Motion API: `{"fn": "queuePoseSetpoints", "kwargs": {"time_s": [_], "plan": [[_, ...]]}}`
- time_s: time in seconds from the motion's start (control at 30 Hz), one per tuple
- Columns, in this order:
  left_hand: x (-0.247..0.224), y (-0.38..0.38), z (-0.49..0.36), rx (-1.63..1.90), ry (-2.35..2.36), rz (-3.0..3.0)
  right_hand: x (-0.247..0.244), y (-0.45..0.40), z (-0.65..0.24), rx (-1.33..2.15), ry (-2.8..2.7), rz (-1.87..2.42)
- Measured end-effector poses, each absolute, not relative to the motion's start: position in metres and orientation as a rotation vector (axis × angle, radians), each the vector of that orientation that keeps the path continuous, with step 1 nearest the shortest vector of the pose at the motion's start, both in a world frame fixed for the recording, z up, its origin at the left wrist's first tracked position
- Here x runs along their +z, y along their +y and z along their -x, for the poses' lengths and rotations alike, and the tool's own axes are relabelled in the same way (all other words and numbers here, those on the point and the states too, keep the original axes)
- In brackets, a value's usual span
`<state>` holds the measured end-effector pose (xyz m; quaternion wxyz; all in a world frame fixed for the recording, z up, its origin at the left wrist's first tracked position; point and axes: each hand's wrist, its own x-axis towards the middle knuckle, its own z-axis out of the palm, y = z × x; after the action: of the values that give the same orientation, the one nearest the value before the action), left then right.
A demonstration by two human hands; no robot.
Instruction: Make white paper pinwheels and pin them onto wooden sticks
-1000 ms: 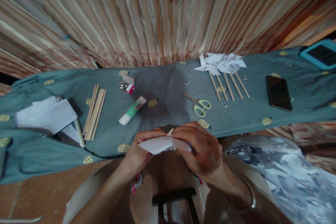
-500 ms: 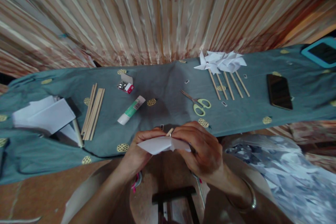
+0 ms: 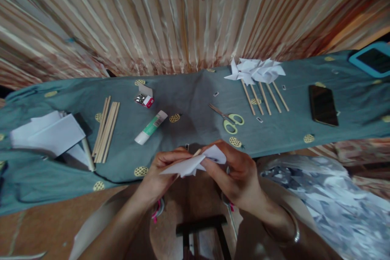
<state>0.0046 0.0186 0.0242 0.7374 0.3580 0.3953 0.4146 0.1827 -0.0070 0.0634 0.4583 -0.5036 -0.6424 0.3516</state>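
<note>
The left hand [image 3: 160, 172] grips one side of a folded white pinwheel [image 3: 190, 165] and the stick [image 3: 197, 153] at it, thumb on top. The right hand [image 3: 233, 172] pinches the other side between thumb and fingers. The pinwheel is in the air between both hands, in front of the table's [image 3: 195, 109] near edge. On the table, at left, a stack of paper [image 3: 50, 132] lies near a bundle of bare sticks [image 3: 106, 132]. Right of these are an open small box [image 3: 144, 97] of shiny metal pieces and, nearer the person, a glue stick [image 3: 150, 127]. The scissors [image 3: 228, 118], with pale green handles, lie right of centre. Beyond them, finished pinwheels [image 3: 257, 71] overlap, their sticks pointing toward the person. Farther right are a dark phone [image 3: 323, 105] and a blue-framed device [image 3: 372, 60].
</note>
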Motion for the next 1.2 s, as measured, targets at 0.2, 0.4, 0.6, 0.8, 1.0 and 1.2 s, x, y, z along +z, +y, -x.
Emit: {"fn": "queuePoseSetpoints", "kwargs": {"time_s": [0.2,0.4,0.6,0.8,1.0,1.2], "plan": [[0.025,0.020,-0.005,0.846,0.944,-0.772,0.045,0.001,-0.180,1.265,-1.228,1.242],[0.017,0.016,-0.001,0.832,1.044,-0.885,0.024,0.012,-0.175,1.495,-0.974,1.122],[0.016,0.012,0.003,0.850,1.064,-0.842,0.013,0.016,-0.169,1.589,-0.885,1.094],[0.018,0.003,0.003,0.832,1.095,-0.717,0.013,0.014,-0.163,1.610,-0.829,1.157],[0.012,-0.005,0.005,0.853,1.083,-0.570,0.016,0.015,-0.159,1.636,-0.895,1.201],[0.004,-0.015,0.005,0.857,1.050,-0.513,0.019,0.017,-0.164,1.737,-0.976,1.272]]}}
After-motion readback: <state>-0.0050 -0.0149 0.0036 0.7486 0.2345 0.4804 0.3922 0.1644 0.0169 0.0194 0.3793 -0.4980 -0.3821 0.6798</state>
